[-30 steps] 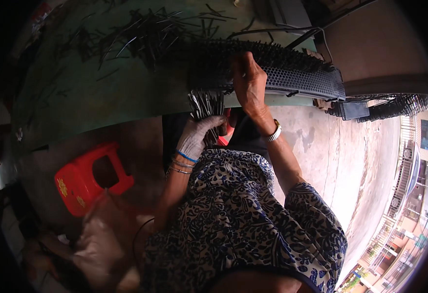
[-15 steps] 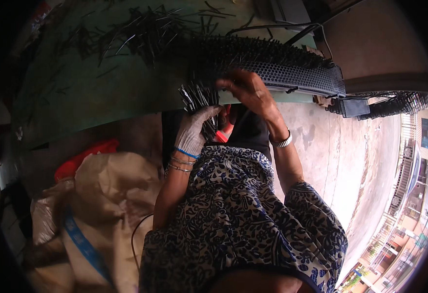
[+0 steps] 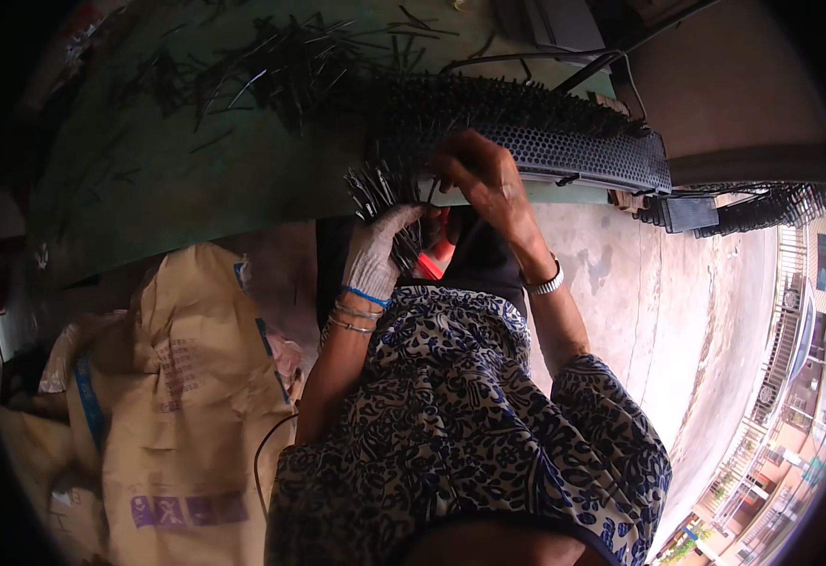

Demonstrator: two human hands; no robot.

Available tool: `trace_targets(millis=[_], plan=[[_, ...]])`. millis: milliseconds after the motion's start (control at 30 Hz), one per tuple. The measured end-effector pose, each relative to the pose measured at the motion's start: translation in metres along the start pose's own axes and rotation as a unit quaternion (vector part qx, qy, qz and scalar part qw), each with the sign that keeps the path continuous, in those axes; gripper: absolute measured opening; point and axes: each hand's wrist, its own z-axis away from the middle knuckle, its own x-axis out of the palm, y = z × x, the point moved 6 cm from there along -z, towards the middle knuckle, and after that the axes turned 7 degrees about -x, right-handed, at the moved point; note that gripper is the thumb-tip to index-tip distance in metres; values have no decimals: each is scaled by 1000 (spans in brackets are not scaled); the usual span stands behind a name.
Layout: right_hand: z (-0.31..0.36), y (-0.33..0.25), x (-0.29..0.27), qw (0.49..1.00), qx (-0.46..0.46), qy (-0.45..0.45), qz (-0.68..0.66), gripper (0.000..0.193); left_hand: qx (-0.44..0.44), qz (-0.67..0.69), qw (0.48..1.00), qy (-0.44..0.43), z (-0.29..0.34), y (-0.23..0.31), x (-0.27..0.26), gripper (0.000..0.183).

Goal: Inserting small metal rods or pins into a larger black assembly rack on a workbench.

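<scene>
My left hand (image 3: pixel 385 241), in a pale knit glove with a blue cuff edge, is closed around a bundle of thin black strips (image 3: pixel 372 192) whose ends fan out above the fingers. Just right of the bundle, my bare right hand (image 3: pixel 486 179) is bent with its fingers pinched. A short dark strip shows below its fingertips, partly in shadow. Behind that hand lies a long black perforated panel (image 3: pixel 564 156), with rows of black strips (image 3: pixel 517 102) standing up along its far side. Something red (image 3: pixel 439 247) shows beneath my hands, largely hidden.
Loose black strips (image 3: pixel 290 71) lie piled on the green tabletop (image 3: pixel 158 208). A brown paper sack (image 3: pixel 196 377) stands left of my lap. To the right is concrete floor (image 3: pixel 611 302), with another dark spiky piece (image 3: pixel 776 206) beyond the table's end.
My right hand has shifted slightly down, its fingers now drawn into a pinch. The paper sack at left stands taller and shows another face; the red thing behind it is out of sight.
</scene>
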Motion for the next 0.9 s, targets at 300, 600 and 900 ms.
trace_targets(millis=[300, 600, 900], plan=[[-14, 16, -55, 919, -190, 224, 265, 8, -2, 43, 999, 4, -38, -29, 7, 27], [-9, 20, -59, 935, -188, 196, 228, 6, -37, 21, 998, -55, -27, -44, 26, 27], [24, 28, -64, 861, -211, 164, 432, 11, 2, -2, 1000, -20, -28, -81, 28, 24]])
